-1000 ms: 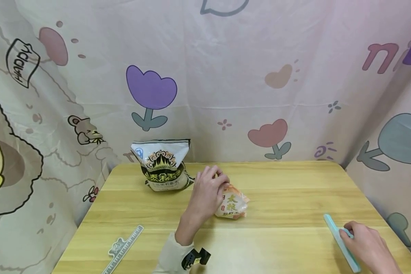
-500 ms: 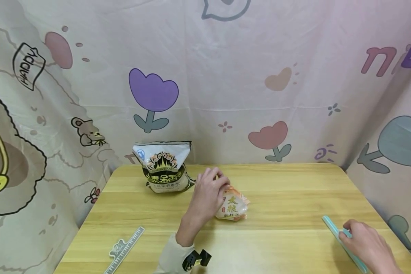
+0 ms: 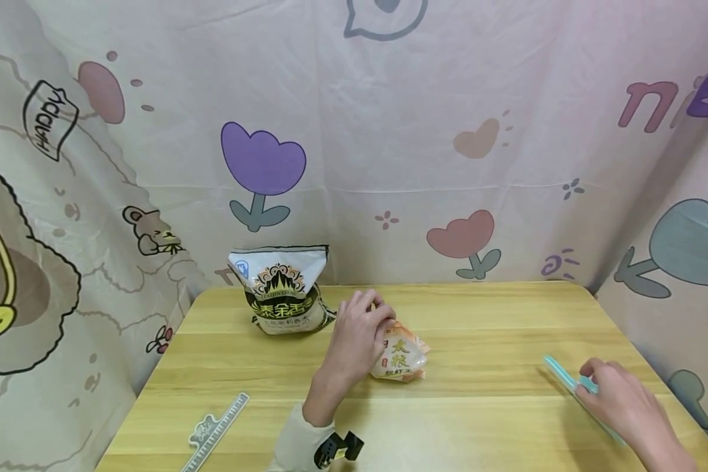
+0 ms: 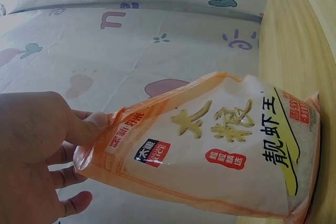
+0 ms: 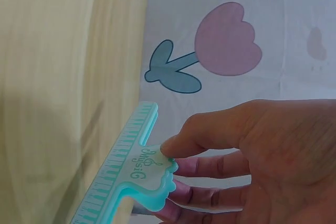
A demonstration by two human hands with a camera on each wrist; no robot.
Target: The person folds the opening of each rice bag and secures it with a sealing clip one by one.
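Note:
The left hand (image 3: 356,334) pinches the top of an orange-and-white rice bag (image 3: 400,356) near the middle of the table. In the left wrist view, the thumb and fingers of the left hand (image 4: 47,156) grip the gathered end of the bag (image 4: 210,145), whose base is on the wood. At the right, the right hand (image 3: 625,403) holds a turquoise clip (image 3: 560,374) by its handle. The right wrist view shows the thumb of the right hand (image 5: 226,156) on the clip's scalloped handle (image 5: 149,169), with fingers beneath it.
A larger white-and-black rice bag (image 3: 283,295) stands at the back left of the wooden table (image 3: 484,419). A grey-white clip (image 3: 215,432) lies at the front left. Behind the table hangs a patterned cloth (image 3: 377,131).
The right hand has moved slightly up and left in the head view with the turquoise clip, which now looks raised over its shadow. The left hand keeps its hold on the bag.

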